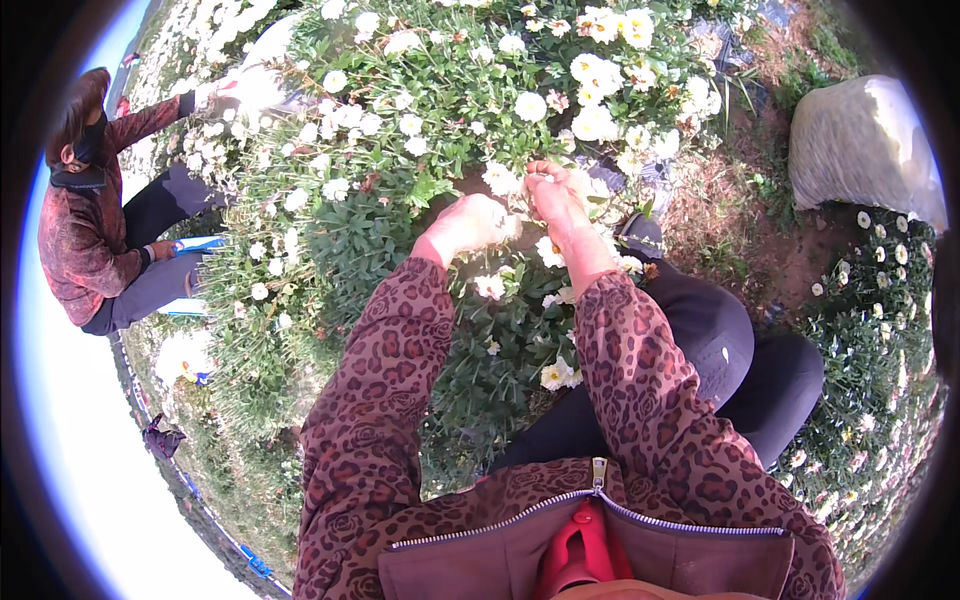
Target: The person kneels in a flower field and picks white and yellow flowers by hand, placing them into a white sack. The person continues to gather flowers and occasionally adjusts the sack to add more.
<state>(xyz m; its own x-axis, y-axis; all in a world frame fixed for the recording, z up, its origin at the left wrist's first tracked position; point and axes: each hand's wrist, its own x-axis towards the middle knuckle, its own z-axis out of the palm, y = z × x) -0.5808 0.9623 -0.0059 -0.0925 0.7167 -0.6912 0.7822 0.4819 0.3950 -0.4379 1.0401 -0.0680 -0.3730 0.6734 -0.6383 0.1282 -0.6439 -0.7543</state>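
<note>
Both of my hands reach in among white double-petalled flowers on leafy green plants. My left hand (474, 223) is curled, its fingertips turned towards the right hand; glare and blossoms hide what lies in it. Close beside it on the right, my right hand (555, 196) has bent fingers around pale petals or a flower head, too bright to make out. A white flower (500, 178) stands between the hands at their far side. Another white flower (550, 252) sits just below my right wrist, and a further bloom (490, 286) is nearer my body.
A full whitish sack (862, 146) stands at the right beyond a strip of bare soil (787, 259). My bent knees (709, 330) are right of my forearms. At the left a person (90, 225) in a patterned jacket sits among the flowers, one arm stretched towards a bright white bag-like thing.
</note>
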